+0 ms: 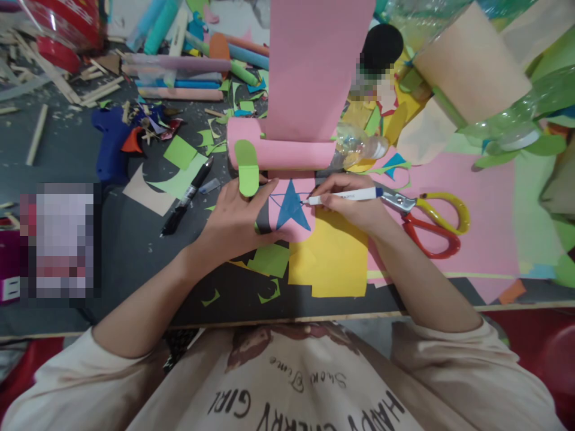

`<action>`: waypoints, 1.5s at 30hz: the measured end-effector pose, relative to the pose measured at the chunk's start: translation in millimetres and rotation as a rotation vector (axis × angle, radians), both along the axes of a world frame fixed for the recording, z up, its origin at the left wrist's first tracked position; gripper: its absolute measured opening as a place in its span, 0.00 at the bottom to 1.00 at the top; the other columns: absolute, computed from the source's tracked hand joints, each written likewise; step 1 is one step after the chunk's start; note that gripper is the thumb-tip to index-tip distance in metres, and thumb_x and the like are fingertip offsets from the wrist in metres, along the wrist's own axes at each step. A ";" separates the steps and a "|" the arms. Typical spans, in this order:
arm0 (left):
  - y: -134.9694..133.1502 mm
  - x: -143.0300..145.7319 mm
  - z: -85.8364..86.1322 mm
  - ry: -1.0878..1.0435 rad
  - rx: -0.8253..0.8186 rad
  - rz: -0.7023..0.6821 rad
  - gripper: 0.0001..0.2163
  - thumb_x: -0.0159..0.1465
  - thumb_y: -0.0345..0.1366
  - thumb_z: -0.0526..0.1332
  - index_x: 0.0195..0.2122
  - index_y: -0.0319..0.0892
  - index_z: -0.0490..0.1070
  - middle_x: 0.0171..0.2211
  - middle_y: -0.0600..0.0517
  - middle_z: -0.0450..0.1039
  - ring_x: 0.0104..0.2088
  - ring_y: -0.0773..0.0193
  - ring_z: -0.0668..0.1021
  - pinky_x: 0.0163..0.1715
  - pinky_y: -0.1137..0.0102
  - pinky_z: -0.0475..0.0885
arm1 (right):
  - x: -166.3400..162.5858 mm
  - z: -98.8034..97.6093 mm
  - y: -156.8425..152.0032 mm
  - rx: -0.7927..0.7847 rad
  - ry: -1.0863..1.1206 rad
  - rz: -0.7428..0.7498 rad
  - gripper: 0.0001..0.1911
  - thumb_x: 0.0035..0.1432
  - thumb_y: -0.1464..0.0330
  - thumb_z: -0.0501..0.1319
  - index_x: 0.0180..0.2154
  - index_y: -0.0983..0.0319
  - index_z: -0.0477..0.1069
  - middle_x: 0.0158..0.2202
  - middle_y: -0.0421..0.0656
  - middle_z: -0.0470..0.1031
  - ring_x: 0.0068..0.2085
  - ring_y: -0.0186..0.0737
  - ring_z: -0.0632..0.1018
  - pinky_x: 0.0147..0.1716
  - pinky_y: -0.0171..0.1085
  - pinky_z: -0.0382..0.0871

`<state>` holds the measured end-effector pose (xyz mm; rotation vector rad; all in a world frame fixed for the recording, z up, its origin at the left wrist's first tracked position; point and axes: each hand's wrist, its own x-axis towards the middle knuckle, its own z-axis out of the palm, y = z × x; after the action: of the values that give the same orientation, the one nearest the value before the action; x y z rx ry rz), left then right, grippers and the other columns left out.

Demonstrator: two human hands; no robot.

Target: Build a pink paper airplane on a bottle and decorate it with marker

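Note:
Between my hands lies a pink paper piece [304, 232] with a five-pointed star drawn on it, partly coloured blue [291, 206]. In my right hand [353, 200] I grip a white marker [344, 196] with a blue end, its tip touching the star's right side. My left hand [238, 209] rests flat on the left edge of the pink piece, fingers apart. Just above it a bright green paper strip [248, 178] hangs from a pink paper-covered bottle [287, 143] lying on its side. A tall pink sheet [314, 66] rises behind that bottle.
Scissors [431, 218] with yellow and red handles lie right of my right hand. On the left are a black marker [187, 197] and a blue glue gun [110, 143]. Yellow paper [339, 257], green scraps and rolled coloured papers [179, 78] surround the work. Bottles stand at upper right.

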<state>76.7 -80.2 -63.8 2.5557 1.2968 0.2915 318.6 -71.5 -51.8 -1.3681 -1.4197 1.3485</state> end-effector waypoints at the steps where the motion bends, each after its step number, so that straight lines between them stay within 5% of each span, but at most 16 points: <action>1: 0.0 -0.3 -0.2 -0.003 -0.005 0.001 0.38 0.62 0.56 0.64 0.67 0.37 0.62 0.60 0.33 0.68 0.60 0.34 0.70 0.60 0.45 0.65 | 0.2 0.7 0.1 -0.014 0.004 0.005 0.02 0.47 0.70 0.65 0.24 0.60 0.75 0.23 0.40 0.78 0.26 0.37 0.77 0.25 0.34 0.70; 25: 0.0 4.0 6.4 0.026 -0.034 0.024 0.37 0.63 0.56 0.62 0.66 0.37 0.63 0.60 0.33 0.68 0.60 0.35 0.70 0.61 0.48 0.64 | -2.7 -2.8 0.0 0.023 0.089 -0.068 0.01 0.47 0.69 0.65 0.26 0.59 0.76 0.24 0.38 0.79 0.24 0.33 0.76 0.25 0.34 0.72; 45: -1.3 3.3 7.2 0.019 -0.025 0.027 0.36 0.64 0.56 0.62 0.66 0.38 0.63 0.61 0.35 0.68 0.61 0.37 0.69 0.62 0.48 0.64 | -0.1 -0.4 2.4 -0.030 0.093 -0.059 0.03 0.44 0.70 0.63 0.20 0.60 0.74 0.20 0.38 0.77 0.21 0.31 0.72 0.22 0.32 0.64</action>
<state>80.0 -81.4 -56.6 2.5280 1.3340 0.2552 318.5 -69.1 -52.2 -1.3380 -1.2929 1.3820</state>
